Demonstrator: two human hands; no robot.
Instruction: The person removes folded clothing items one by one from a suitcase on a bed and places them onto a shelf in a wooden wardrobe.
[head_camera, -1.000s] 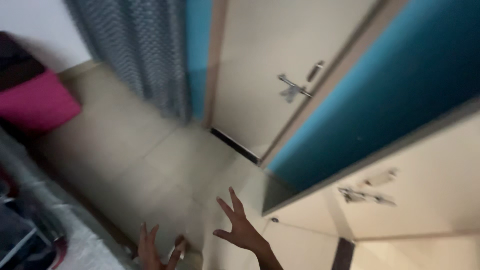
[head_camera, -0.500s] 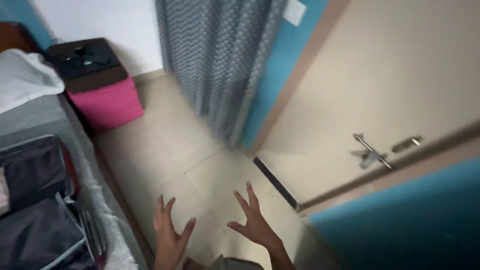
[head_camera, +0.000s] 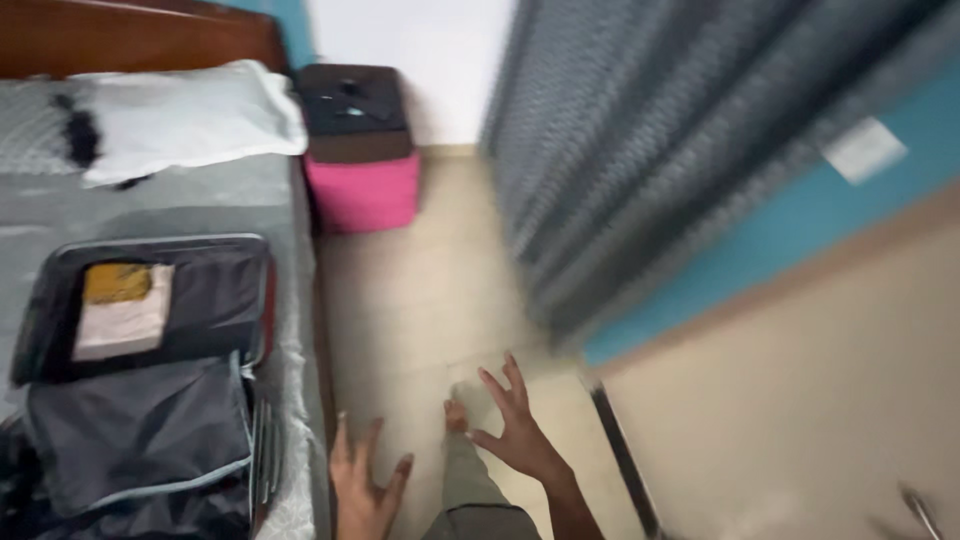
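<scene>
In the head view, the left hand (head_camera: 362, 490) and the right hand (head_camera: 513, 430) are held out over the pale tiled floor (head_camera: 420, 300), fingers spread wide, nothing gripped and nothing touched. Nearest the left hand, an open dark suitcase (head_camera: 150, 380) is seen lying on the grey bed (head_camera: 200, 200). It is judged soft-sided and likely heavy when packed, best gripped at its stiffer rim.

left hand (head_camera: 362, 487) cut off below; curtain (head_camera: 640, 170) blurred by motion.
</scene>
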